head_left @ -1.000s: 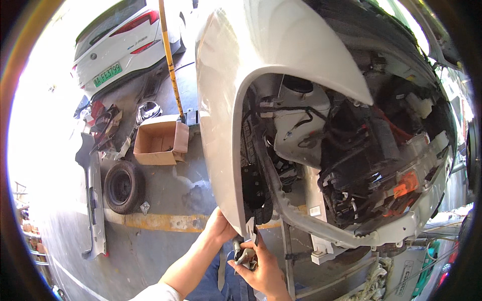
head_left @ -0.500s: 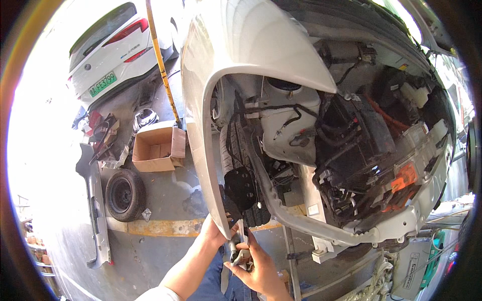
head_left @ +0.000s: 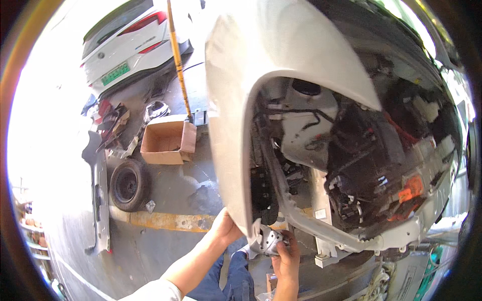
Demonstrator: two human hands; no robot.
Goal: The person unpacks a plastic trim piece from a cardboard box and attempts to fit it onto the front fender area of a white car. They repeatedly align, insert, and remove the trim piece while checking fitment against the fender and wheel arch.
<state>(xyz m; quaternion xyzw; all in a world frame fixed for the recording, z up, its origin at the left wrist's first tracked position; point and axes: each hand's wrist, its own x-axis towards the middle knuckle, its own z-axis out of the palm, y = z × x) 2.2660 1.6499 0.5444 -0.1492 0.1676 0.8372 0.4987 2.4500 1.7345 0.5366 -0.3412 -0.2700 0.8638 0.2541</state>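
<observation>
A pale, glossy car fender [head_left: 232, 100] curves down toward me over the wheel arch. My left hand [head_left: 226, 230] is closed round its lower edge, with the fingertips hidden behind the panel. Just right of the fender's bottom tip, my right hand [head_left: 287, 255] grips a silver metal piece with holes [head_left: 268, 240]. This piece sits against or very near the tip; whether it is fastened there I cannot tell. Behind the fender edge the wheel area is dark and mostly covered.
The opened engine bay [head_left: 361, 150] fills the right, with an orange connector [head_left: 411, 188] and a bare front crossbar [head_left: 326, 231]. On the left floor are a cardboard box [head_left: 168, 143], a loose wheel [head_left: 130, 185] and a long trim panel [head_left: 99, 200]. A yellow pole [head_left: 178, 60] stands before a white car [head_left: 125, 45].
The view has shifted, and the fender looks larger and farther right, covering more of the wheel. My right hand has moved right and turned the metal piece, so its holed face shows.
</observation>
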